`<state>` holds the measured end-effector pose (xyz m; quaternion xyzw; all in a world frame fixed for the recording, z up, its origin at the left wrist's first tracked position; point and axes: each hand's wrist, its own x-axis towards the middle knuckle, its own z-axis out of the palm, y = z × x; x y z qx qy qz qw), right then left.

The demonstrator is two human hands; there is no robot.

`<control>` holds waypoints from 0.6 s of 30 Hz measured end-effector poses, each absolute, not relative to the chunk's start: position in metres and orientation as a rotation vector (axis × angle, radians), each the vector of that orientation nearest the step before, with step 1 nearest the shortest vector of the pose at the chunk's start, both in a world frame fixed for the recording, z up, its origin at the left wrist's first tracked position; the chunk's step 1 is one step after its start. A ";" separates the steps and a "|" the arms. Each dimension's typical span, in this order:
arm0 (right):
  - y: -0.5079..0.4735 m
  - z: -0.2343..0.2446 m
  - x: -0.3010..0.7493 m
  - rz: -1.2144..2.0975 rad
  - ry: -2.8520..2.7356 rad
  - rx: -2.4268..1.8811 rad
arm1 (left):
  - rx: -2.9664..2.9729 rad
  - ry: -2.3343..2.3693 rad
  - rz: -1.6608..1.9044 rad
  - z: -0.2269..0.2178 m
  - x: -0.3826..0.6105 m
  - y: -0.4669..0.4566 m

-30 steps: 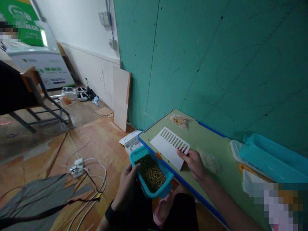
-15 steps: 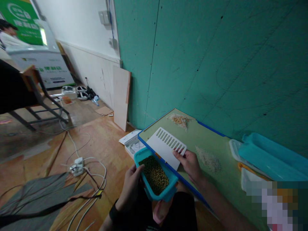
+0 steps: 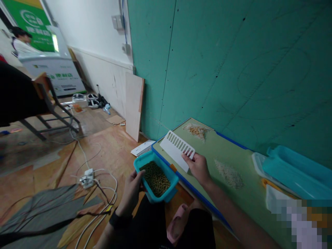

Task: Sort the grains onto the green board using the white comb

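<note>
My left hand (image 3: 133, 188) grips the left rim of a teal plastic box (image 3: 173, 182), held above my lap beside the table edge. Inside lie dark green beans (image 3: 151, 171) and pale yellow beans (image 3: 161, 183). A white slotted scraper (image 3: 173, 154) is pinched between the thumb and fingers of my right hand (image 3: 198, 167). It is tilted over the left end of the pale green tabletop (image 3: 178, 129), near its blue edge. Two piles rest on that top: rice mixed with yellow beans (image 3: 195, 130) and plain rice-like grains (image 3: 229, 174).
Another teal container (image 3: 293, 166) and clear lids stand at the table's right. A green wall (image 3: 220, 69) rises behind. On the floor at left are a power strip (image 3: 87, 177) with cables, a white box (image 3: 142, 148), a leaning board (image 3: 134, 107) and a chair (image 3: 52, 100). A person (image 3: 23, 39) sits far left.
The teal box has moved left and slightly up in my left hand. My right hand has shifted the scraper a little left and up. The view has turned slightly left.
</note>
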<state>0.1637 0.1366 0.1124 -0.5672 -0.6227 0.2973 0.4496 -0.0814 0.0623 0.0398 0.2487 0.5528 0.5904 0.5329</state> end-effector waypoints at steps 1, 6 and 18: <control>0.136 0.113 0.163 0.727 -1.573 -1.402 | 0.608 1.311 1.414 0.042 -0.084 0.064; 0.121 0.117 0.163 0.714 -1.687 -1.376 | 0.646 1.290 1.417 0.045 -0.093 0.069; 0.069 0.101 0.147 0.116 -2.081 -1.228 | 0.622 1.231 1.385 0.040 -0.091 0.062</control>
